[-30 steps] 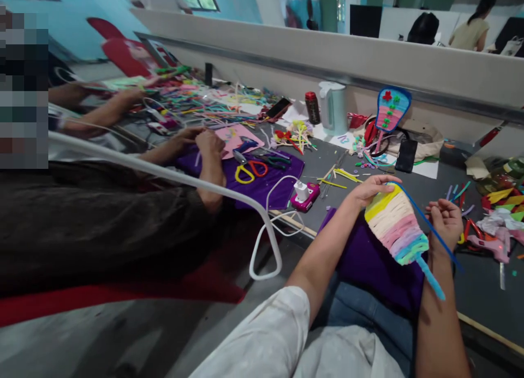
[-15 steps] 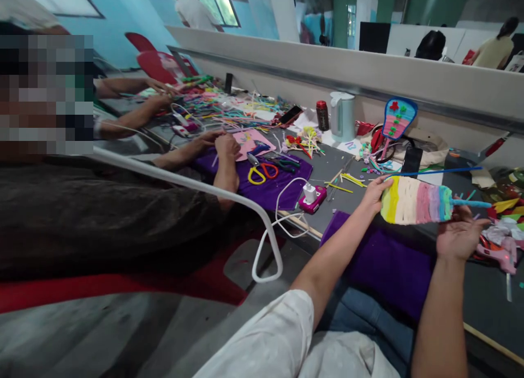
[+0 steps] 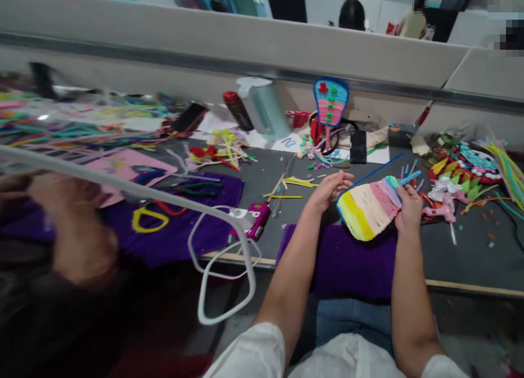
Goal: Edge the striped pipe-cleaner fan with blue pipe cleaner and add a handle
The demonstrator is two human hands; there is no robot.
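A striped pipe-cleaner fan in yellow, cream, pink and blue tilts over the purple cloth. My right hand is closed around its narrow end, where the short light-blue handle sticks out. Along the fan's upper edge runs a dark-blue pipe cleaner, its free end pointing up and away. My left hand is beside the wide yellow end, fingers stretched out and slightly apart; whether a fingertip touches the blue stem I cannot tell.
A pink glue gun lies to the right near coloured craft pieces. A finished fan, a phone and a kettle are at the back. At left, a white bar crosses before another person's hand and yellow-handled scissors.
The view has swung right. My left hand has let go of the fan's wide end, and my right hand, open beneath the handle before, now grips the narrow end. The fan has tilted.
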